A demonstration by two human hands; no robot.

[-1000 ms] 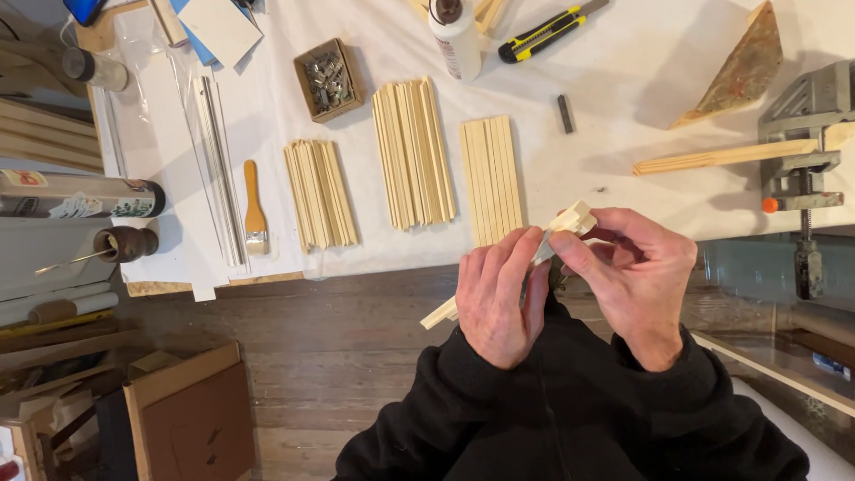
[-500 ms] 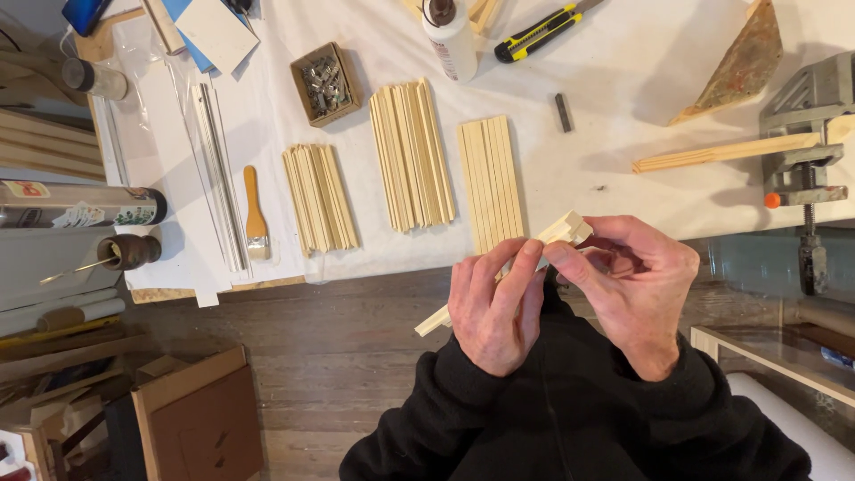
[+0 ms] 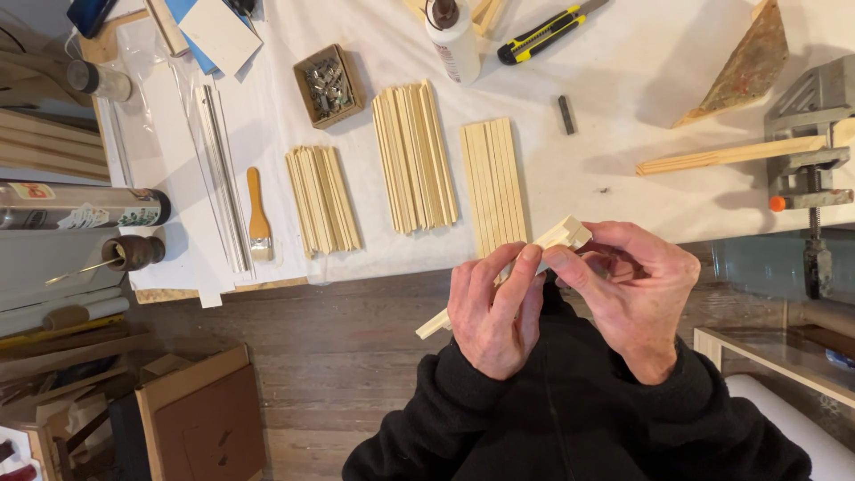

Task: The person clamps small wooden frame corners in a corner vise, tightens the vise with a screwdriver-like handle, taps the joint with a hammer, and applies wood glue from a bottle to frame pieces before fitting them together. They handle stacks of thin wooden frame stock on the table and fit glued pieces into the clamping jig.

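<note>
The left hand (image 3: 494,312) and right hand (image 3: 637,289) both grip a pale wooden stick (image 3: 561,236), fingers closed around it. Three bundles of wooden strips (image 3: 414,156) lie on the white workbench (image 3: 614,116) just beyond.

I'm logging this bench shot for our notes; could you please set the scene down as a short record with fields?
left hand: grips wooden stick along its middle
right hand: pinches stick's upper end
stick: tilted, held over table edge
three stick bundles: lying on white table, beyond hands
brush: left of bundles
small box: holds metal bits
utility knife: yellow and black, far side
clamp: right edge, holding a wood strip
</note>
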